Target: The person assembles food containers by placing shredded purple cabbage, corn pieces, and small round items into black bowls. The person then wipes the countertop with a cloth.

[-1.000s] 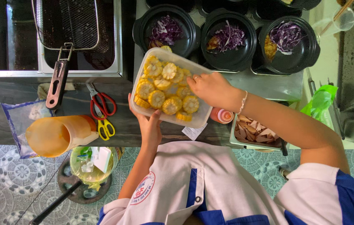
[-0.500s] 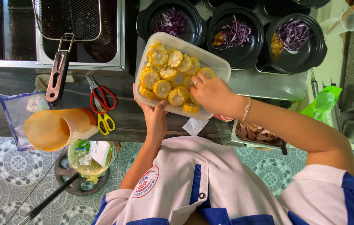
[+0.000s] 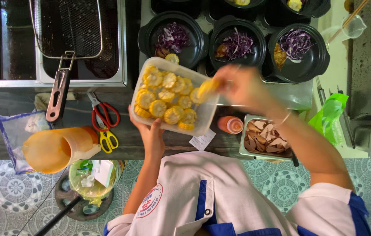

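Clear rectangular plastic tub (image 3: 203, 120) w/ yellow corn rounds, left hand (image 3: 150, 133) gripping its near edge from below, right hand (image 3: 240, 87) blurred, fingers pinching one corn piece (image 3: 207, 87) at tub's far-right corner, black round bowls (image 3: 301, 65) w/ purple cabbage beyond tub.

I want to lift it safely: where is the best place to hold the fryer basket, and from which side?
Probably hold the fryer basket by its long handle. The handle sticks out over the fryer's front rim toward the person, lying free on the counter, so approach from the counter side; the mesh offers no grip.
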`<move>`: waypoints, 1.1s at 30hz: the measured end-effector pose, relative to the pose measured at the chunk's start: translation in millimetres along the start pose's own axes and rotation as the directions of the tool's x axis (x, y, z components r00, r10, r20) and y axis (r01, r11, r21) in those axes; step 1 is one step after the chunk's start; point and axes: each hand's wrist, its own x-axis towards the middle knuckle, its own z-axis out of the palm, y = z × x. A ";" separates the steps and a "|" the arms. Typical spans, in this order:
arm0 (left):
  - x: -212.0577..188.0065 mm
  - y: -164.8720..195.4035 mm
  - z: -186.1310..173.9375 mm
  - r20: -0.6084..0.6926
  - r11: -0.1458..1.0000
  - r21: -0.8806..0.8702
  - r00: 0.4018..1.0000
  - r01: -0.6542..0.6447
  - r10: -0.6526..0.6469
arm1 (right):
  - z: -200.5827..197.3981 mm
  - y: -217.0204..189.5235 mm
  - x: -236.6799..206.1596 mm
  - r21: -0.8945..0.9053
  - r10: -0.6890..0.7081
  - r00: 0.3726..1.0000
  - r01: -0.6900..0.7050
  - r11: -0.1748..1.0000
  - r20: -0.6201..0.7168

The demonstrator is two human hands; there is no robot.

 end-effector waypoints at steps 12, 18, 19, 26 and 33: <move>7.3 -3.3 -2.9 0.006 0.998 0.056 1.000 -0.021 0.021 | 22.4 214.2 31.8 -0.273 0.239 0.967 -0.254 0.928 -0.086; 16.5 -14.6 6.9 0.037 0.994 -0.077 0.996 0.078 -0.076 | -5.1 118.5 30.3 -0.418 0.015 0.979 -0.100 0.903 -0.202; 18.2 -16.6 9.0 0.041 0.989 -0.108 0.994 0.101 -0.097 | -9.4 93.9 27.4 -0.315 -0.003 0.968 -0.079 0.946 -0.253; 5.0 -26.0 29.2 0.107 0.995 -0.078 0.993 0.059 -0.051 | 27.8 -8.1 -0.3 -0.158 -0.136 0.870 0.236 0.959 0.474; -5.2 -19.3 41.7 0.126 1.000 -0.031 0.992 0.007 -0.003 | 60.5 -4.6 -27.4 -0.404 0.215 0.812 0.028 0.914 0.542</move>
